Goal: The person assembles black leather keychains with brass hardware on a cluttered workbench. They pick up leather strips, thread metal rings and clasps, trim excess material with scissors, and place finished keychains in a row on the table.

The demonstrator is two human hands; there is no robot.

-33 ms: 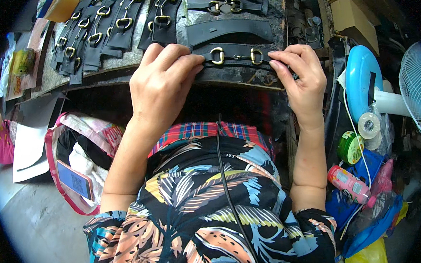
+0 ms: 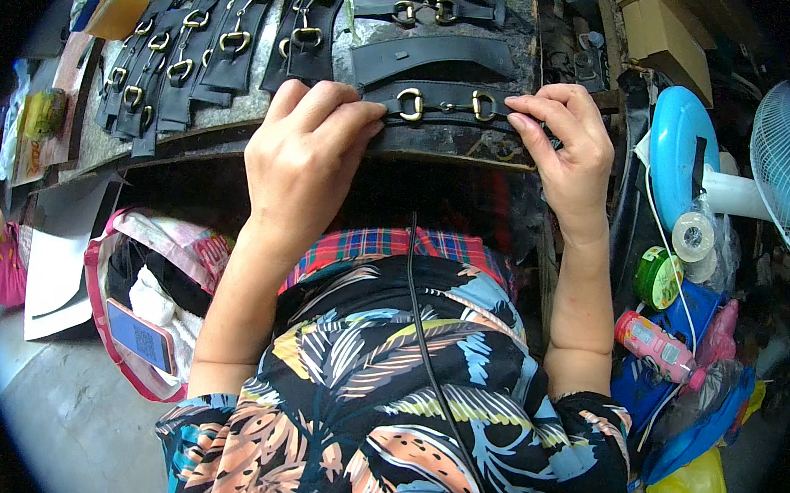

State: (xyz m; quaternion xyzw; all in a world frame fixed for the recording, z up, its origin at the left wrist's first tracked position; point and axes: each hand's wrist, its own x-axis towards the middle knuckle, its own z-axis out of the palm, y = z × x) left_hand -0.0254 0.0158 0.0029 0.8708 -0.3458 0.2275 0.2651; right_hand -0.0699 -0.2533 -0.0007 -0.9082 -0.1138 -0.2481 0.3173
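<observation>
A slim black leather strap, with two brass-coloured D-shaped rings joined by a small metal link, lies crosswise near the dark-edged grey surface's front. The left hand pinches its left end; the right hand, thumb below forefinger, pinches its right.

The horsebit strap lies between the left hand and right hand along the workbench; other straps lie left, a fan right.
</observation>
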